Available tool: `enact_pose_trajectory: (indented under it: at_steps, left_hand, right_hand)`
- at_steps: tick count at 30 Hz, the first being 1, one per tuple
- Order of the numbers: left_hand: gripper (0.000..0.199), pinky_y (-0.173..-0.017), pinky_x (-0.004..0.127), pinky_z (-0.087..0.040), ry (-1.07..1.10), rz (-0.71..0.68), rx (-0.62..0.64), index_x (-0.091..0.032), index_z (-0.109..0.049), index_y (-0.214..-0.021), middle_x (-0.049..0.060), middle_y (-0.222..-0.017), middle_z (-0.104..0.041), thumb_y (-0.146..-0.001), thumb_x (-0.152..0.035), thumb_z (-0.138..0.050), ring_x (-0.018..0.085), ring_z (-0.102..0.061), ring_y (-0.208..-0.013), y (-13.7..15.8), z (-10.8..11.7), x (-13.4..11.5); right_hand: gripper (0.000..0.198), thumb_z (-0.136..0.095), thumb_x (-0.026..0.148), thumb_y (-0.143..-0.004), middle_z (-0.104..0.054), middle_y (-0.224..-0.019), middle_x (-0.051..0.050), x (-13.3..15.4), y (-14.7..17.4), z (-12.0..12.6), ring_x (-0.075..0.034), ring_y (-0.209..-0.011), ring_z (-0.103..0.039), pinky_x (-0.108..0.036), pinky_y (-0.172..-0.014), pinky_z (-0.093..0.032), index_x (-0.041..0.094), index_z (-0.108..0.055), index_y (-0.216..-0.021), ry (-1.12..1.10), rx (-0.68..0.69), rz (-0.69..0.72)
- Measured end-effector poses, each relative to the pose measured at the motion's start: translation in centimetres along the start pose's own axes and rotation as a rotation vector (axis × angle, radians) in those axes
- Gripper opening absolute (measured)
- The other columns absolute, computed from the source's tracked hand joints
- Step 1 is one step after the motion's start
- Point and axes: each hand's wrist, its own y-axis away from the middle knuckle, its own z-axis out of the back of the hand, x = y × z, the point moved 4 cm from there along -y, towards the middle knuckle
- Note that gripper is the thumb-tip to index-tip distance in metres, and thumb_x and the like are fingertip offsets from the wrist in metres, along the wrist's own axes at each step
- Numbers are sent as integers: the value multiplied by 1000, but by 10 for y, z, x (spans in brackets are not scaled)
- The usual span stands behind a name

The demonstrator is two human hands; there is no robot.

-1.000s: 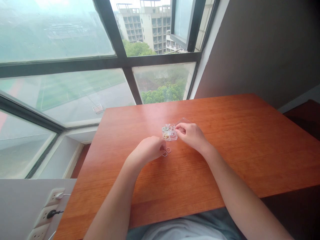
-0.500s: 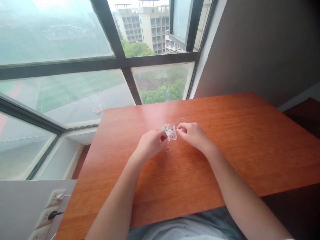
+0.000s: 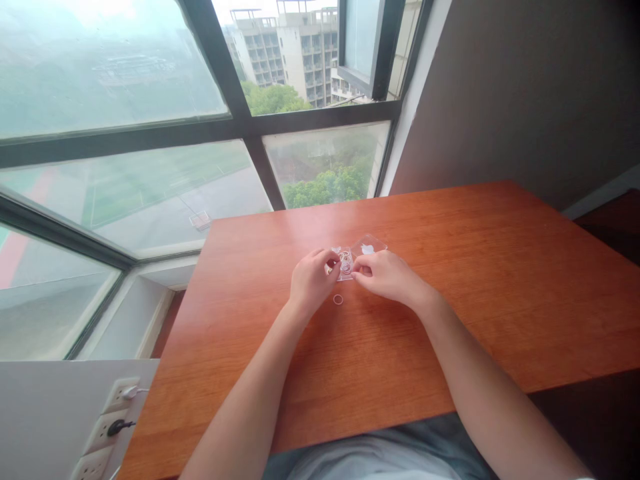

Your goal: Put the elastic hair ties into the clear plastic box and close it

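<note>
A small clear plastic box [image 3: 345, 276] holding several rings stands on the wooden table, between my hands. My left hand [image 3: 314, 279] covers its left side, thumb and fingertips brought together over the rings. At the box's right edge, my right hand [image 3: 390, 275] has its thumb and index finger pinched. Anything within either pinch is too small or hidden to name. One pale ring [image 3: 338, 300] lies on the tabletop just in front of the box. Behind my right hand rests a clear lid [image 3: 367, 245] with a white patch, partly covered by the fingers.
The reddish-brown table [image 3: 500, 293] reaches to dark-framed windows [image 3: 320, 120] at the back. A grey wall [image 3: 505, 100] rises on the right. Sockets with plugs [image 3: 116, 427] are on the low wall at lower left.
My left hand has moved up and now covers the box's left part. My right hand has shifted slightly down, and more of the lid shows behind it.
</note>
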Motion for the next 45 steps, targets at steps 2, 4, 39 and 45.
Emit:
enact_pose_trajectory:
  at_steps: [2, 4, 39, 45]
  left_hand:
    - [9, -64, 24, -40, 8, -4, -31, -21, -64, -81, 0, -80, -66, -84, -24, -56, 13, -56, -70, 0, 5, 6]
    - [8, -63, 24, -41, 17, -6, -48, -21, -64, -80, -1, -79, -67, -83, -23, -56, 12, -56, -69, -1, 10, 13]
    - [12, -65, 26, -44, -68, 19, 54, -23, -65, -84, 0, -81, -69, -81, -23, -53, 15, -60, -71, 2, 14, 40]
    - [44, -85, 31, -49, -12, -40, 87, -23, -57, -120, 6, -112, -66, -79, -14, -47, 19, -63, -98, 2, 9, 40]
  right_hand:
    - [15, -57, 27, -84, -69, -74, 0, 3, 1, -1, -13, -66, -58, -24, -57, -32, 22, -70, -80, 0, -4, 12]
    - [16, -56, 28, -84, -69, -74, 0, 7, 2, -2, -13, -67, -58, -24, -57, -31, 23, -71, -81, 12, -15, 21]
    - [14, -57, 30, -84, -68, -72, 1, -11, -12, -7, -14, -67, -58, -25, -60, -33, 25, -69, -86, 31, -297, -16]
    - [14, -56, 26, -83, -68, -86, -2, -50, -16, 6, -16, -75, -60, -27, -65, -38, 22, -69, -88, 77, -359, -148]
